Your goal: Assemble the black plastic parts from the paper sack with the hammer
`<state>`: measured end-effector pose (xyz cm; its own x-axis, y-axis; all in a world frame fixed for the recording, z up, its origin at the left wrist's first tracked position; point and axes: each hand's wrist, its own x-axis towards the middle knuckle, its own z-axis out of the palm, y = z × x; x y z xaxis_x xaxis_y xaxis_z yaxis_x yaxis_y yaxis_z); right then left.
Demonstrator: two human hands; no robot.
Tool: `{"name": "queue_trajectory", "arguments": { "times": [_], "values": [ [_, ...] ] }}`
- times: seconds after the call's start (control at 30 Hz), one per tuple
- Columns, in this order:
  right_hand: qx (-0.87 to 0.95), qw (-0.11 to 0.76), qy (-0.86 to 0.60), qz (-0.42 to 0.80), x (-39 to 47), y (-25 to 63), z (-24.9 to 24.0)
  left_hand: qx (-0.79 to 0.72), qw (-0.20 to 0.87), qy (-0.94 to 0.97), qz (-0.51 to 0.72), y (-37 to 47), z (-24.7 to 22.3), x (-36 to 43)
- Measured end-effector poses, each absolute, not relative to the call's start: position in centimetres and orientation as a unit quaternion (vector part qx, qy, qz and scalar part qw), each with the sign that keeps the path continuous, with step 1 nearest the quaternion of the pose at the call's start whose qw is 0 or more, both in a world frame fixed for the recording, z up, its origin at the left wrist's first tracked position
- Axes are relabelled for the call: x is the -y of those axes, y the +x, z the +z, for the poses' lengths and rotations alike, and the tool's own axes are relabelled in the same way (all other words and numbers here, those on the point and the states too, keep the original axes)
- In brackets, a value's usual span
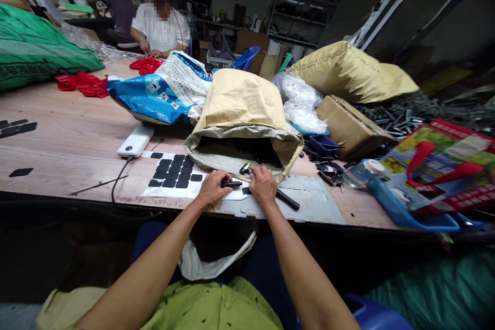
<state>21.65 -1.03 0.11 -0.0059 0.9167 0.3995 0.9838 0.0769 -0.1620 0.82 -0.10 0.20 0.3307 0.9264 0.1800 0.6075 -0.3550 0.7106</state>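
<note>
On the left, a big green bag lies on the bench. Next come some red strips and a white box with a black cord. Then there is a white sheet with rows of black patches. Just beside it, the left hand has its fingers closed around a short black piece, which points to the right. Behind the hands is a tan sack, its mouth open toward them. The right hand grips a small hammer; its shiny head pokes out by the sack's mouth, and its black handle sticks out over a gray board. Farther right sit a clear jar and a bright bag with red handles.
</note>
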Motion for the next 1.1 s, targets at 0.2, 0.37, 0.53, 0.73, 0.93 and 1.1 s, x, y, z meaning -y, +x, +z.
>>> {"name": "queue_trajectory", "arguments": {
  "times": [0.2, 0.37, 0.53, 0.73, 0.93, 1.1],
  "values": [
    [0.703, 0.211, -0.674, -0.084, 1.0, 21.6, 0.1, -0.499, 0.273, 0.769, 0.291, 0.8, 0.2, 0.1],
    [0.702, 0.209, -0.676, -0.081, 1.0, 21.6, 0.0, -0.496, 0.273, 0.773, 0.287, 0.7, 0.1, 0.2],
    [0.700, 0.208, -0.679, -0.078, 0.9, 21.6, 0.1, -0.499, 0.283, 0.770, 0.279, 0.6, -0.2, -0.1],
    [0.699, 0.208, -0.680, -0.079, 0.9, 21.7, 0.1, -0.457, 0.342, 0.765, 0.298, 0.4, 2.4, 2.1],
    [0.700, 0.219, -0.675, -0.080, 0.8, 21.8, -0.3, -0.388, 0.553, 0.706, 0.213, -1.2, 3.0, 9.7],
    [0.698, 0.221, -0.676, -0.081, 0.8, 21.8, -0.3, -0.537, 0.472, 0.695, 0.084, -2.1, -3.0, 12.0]
  ]
}}
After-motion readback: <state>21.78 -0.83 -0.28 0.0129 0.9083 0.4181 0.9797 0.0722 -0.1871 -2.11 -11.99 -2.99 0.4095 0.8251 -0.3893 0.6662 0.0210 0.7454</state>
